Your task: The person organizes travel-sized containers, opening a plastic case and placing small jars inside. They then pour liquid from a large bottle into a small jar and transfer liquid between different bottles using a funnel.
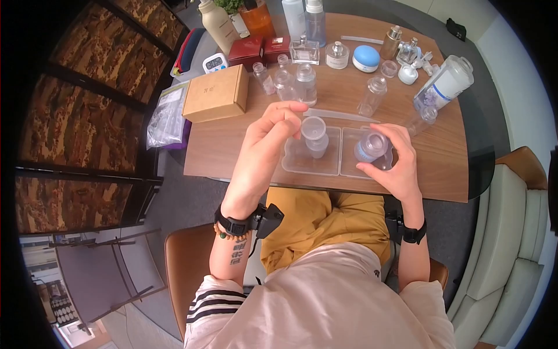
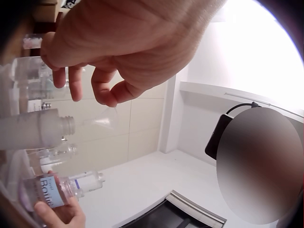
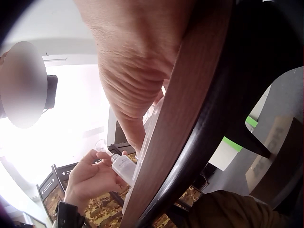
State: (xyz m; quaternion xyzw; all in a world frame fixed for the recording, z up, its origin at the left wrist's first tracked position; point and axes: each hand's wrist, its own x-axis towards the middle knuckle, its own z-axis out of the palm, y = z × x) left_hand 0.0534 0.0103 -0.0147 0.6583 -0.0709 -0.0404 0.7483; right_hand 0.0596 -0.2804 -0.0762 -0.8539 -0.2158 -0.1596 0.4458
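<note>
My left hand pinches the rim of a clear funnel between thumb and finger. The funnel's stem points at the uncapped neck of a frosted bottle, with a small gap visible in the left wrist view. That bottle stands upright in the left half of a clear open tray. Over the tray's right half, my right hand grips a labelled clear bottle, thumb and fingers on its sides. In the right wrist view my right hand hides this bottle.
Behind the tray lies a clear flat strip. Clear bottles stand beyond it, with a large bottle at right. A cardboard box sits at left, near red boxes and a blue-lidded jar.
</note>
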